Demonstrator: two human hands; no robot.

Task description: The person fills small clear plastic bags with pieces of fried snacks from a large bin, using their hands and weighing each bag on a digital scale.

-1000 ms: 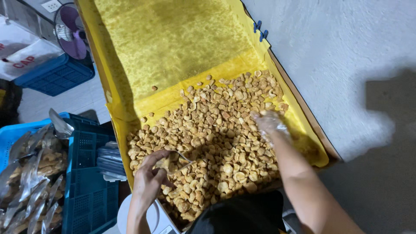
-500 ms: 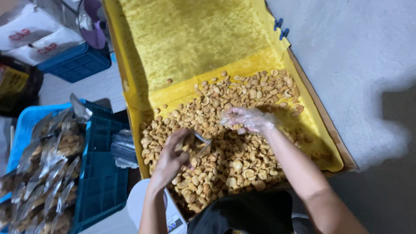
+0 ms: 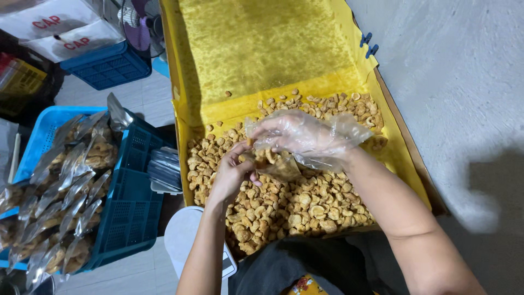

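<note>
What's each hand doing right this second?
Left hand: closed on a small clear pouch partly filled with snack pieces.
Right hand: in a loose plastic glove, fingers pinched at the pouch's mouth.

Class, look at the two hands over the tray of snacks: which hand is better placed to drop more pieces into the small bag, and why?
Probably the right hand: it wears a loose plastic glove and sits at the small bag mouth, above the snack pieces. The left hand is bare and grips the bag's side.

Glossy clear plastic glove (image 3: 311,136); tray lining (image 3: 262,54) perhaps matt yellow paper.
</note>
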